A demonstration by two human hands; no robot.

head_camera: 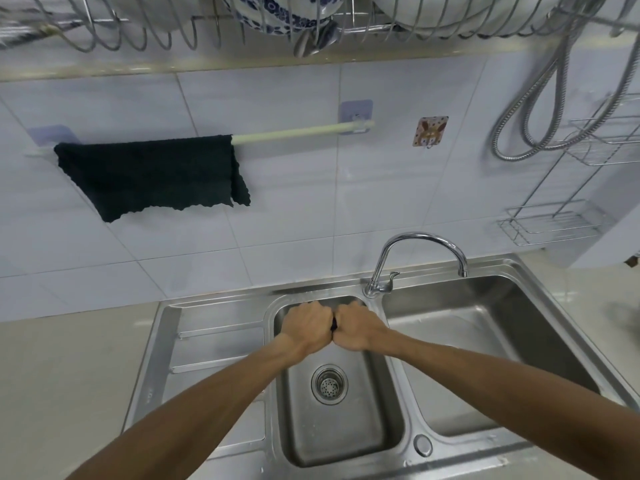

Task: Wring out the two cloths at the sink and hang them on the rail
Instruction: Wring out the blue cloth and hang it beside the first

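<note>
L hand (pixel 306 327) & R hand (pixel 353 327) fisted, touching, clamped on dark cloth (pixel 334 323), over sink (pixel 346 427)

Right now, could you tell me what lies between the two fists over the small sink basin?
A dark sliver of cloth, clamped between left hand and right hand, in the head view.

Over the small left basin of a stainless double sink (pixel 221 317), the left hand (pixel 306 327) and right hand (pixel 356 327) are clenched into fists, pressed knuckle to knuckle, with a sliver of dark cloth (pixel 334 323) showing between them. The drain strainer (pixel 329 384) lies below. A chrome tap (pixel 415 258) arches toward the right basin. On the tiled wall, a black cloth (pixel 152 173) hangs over the pale green rail (pixel 301 131).
</note>
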